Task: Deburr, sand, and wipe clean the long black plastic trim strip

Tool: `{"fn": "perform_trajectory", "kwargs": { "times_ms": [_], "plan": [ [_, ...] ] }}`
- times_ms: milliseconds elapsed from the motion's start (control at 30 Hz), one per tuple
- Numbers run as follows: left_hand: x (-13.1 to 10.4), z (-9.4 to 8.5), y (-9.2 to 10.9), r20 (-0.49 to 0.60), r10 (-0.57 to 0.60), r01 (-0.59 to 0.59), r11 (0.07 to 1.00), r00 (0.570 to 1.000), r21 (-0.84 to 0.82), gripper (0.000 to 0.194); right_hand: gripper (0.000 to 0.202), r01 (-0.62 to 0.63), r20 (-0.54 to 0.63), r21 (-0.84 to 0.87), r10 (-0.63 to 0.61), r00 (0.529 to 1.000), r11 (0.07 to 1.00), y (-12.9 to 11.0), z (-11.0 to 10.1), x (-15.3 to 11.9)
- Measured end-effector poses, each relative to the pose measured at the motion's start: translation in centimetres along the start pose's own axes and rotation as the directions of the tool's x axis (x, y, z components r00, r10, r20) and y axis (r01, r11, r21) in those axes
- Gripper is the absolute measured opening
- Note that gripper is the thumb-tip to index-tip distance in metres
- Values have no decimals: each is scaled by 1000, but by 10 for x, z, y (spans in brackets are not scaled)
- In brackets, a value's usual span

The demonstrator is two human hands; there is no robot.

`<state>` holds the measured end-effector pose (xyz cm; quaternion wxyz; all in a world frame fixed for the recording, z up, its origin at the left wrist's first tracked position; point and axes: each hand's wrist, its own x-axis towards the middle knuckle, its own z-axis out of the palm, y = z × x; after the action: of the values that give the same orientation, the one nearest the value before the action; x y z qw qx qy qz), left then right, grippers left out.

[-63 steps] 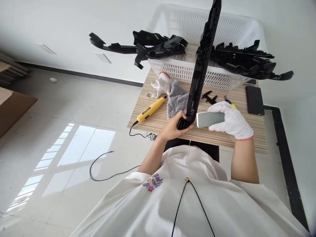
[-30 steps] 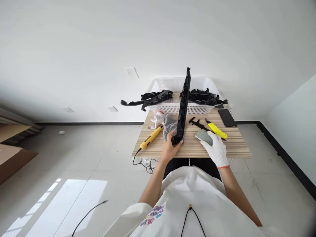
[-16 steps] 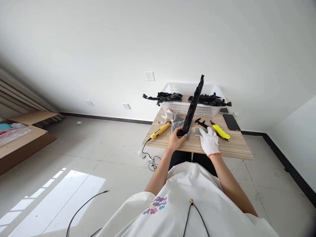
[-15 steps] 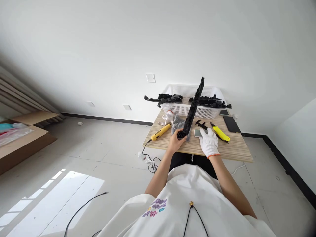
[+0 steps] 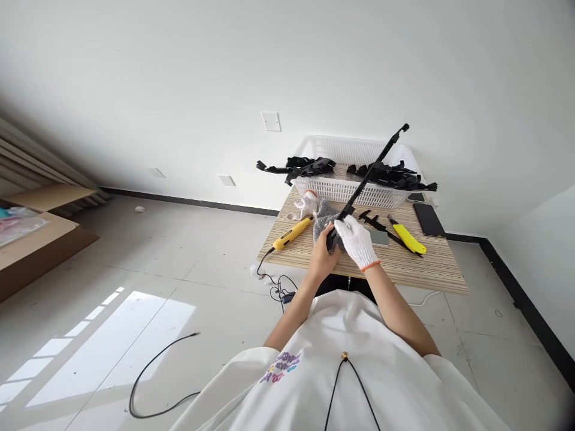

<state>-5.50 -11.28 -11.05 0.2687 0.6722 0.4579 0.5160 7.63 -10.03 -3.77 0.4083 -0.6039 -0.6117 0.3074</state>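
Observation:
My bare left hand [image 5: 322, 254] is wrapped round the lower end of a long black plastic strip [image 5: 369, 173], which slants up to the right over the basket. My right hand [image 5: 356, 238], in a white knit glove with an orange cuff, has its fingers closed at the strip's lower part, beside the left hand. What its fingertips pinch there is too small to make out. A grey cloth [image 5: 322, 216] lies under the hands. Right of the glove is a grey-green flat object [image 5: 378, 238], with a black caliper [image 5: 376, 224] behind it.
A white basket [image 5: 345, 190] at the table's [image 5: 431, 263] back holds black strips [image 5: 309, 167]. A yellow corded tool [image 5: 291, 234] and a white glove [image 5: 307, 203] lie left. A yellow-handled cutter [image 5: 408, 238] and a black phone [image 5: 429, 219] lie right.
My gloved right hand has left the flat object on the table and moved left to the black strip. The strip has turned narrow side up and leans further right.

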Motion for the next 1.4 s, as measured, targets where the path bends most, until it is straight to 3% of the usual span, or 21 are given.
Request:
{"fn": "perform_trajectory", "kwargs": {
  "times_ms": [200, 333, 533, 667, 767, 867, 967, 1067, 1167, 1233, 1300, 1333, 1400],
  "plan": [
    [-3, 1, 1, 113, 51, -57, 997, 992, 54, 53, 48, -85, -30, 127, 90, 996, 988, 15, 13, 12],
    [-2, -1, -1, 161, 67, -85, 991, 985, 106, 41, 47, -129, -51, 88, 134, 990, 988, 16, 21, 9],
    [-2, -11, 4, 150, 58, -72, 993, 987, 91, 18, 39, -123, -35, 80, 126, 991, 989, 21, 24, 6],
    [0, -19, 8, 114, 12, -12, 1000, 993, -1, 18, 39, -3, 21, -127, 6, 1000, 992, 32, 25, 4],
    [-1, -21, 8, 101, -18, 23, 999, 995, -47, 19, 44, 78, 117, -333, -41, 992, 940, 32, 25, 2],
    [-3, -17, 5, 92, -70, 74, 997, 993, -35, 20, 43, 40, 158, -403, 27, 987, 914, 23, 26, 1],
    [-4, -17, 3, 23, -85, 86, 996, 996, -35, 22, 40, -55, 105, -349, 98, 990, 935, 14, 28, 2],
    [0, -37, 0, -48, -54, 56, 998, 997, 39, 22, 48, -127, 59, -289, 151, 987, 949, 8, 30, 2],
    [7, -78, -8, -171, 21, 42, 934, 985, 354, 18, 47, -136, 65, -284, 161, 985, 949, 8, 31, 2],
    [12, -106, -18, -158, -81, 154, 835, 984, 528, 40, 43, -123, 62, -275, 145, 987, 954, 9, 31, 2],
    [16, -125, -30, -100, -270, 272, 734, 958, 622, 61, 41, -108, 58, -257, 128, 990, 960, 11, 31, 1],
    [18, -131, -36, -53, -350, 300, 706, 935, 641, 61, 41, -98, 61, -254, 117, 991, 962, 12, 31, 1],
    [18, -134, -44, 49, -401, 277, 712, 915, 645, 53, 42, -76, 76, -265, 100, 992, 961, 14, 29, 2]
  ]
}}
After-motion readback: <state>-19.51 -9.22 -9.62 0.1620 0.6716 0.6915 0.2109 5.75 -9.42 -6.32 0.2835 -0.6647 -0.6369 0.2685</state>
